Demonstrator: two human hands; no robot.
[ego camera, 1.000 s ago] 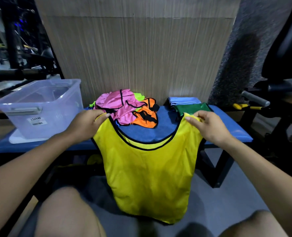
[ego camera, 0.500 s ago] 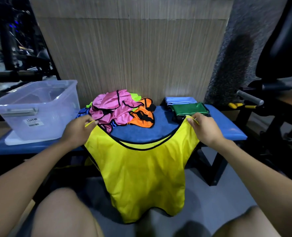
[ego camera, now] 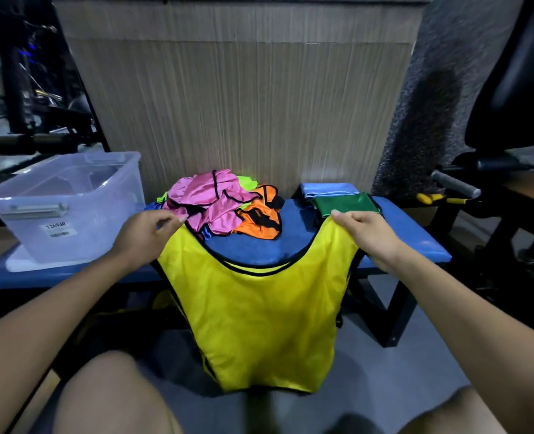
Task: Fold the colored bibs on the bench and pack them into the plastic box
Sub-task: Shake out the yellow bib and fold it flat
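hanging over the front edge of the blue padded bench (ego camera: 415,245) is a yellow mesh bib with black trim (ego camera: 259,314), its scooped neckline lying on the bench top and its body dropping toward the grey floor between the person's knees. the left hand (ego camera: 143,236) pinches the bib's left shoulder strap between thumb and fingers, and the right hand (ego camera: 369,230) grips the right shoulder strap with fingers curled over it, so the cloth is spread flat between them. behind the neckline, near the middle of the bench toward its back edge, lies a loose heap of pink, orange and lime-green bibs (ego camera: 221,205). toward the back right of the bench sits a folded green bib (ego camera: 347,205), touching a folded light-blue bib (ego camera: 328,187) just behind it. at the left end of the bench stands a clear plastic box with a grey handle and a white label (ego camera: 62,208), resting on a white lid (ego camera: 21,264); its contents cannot be made out.
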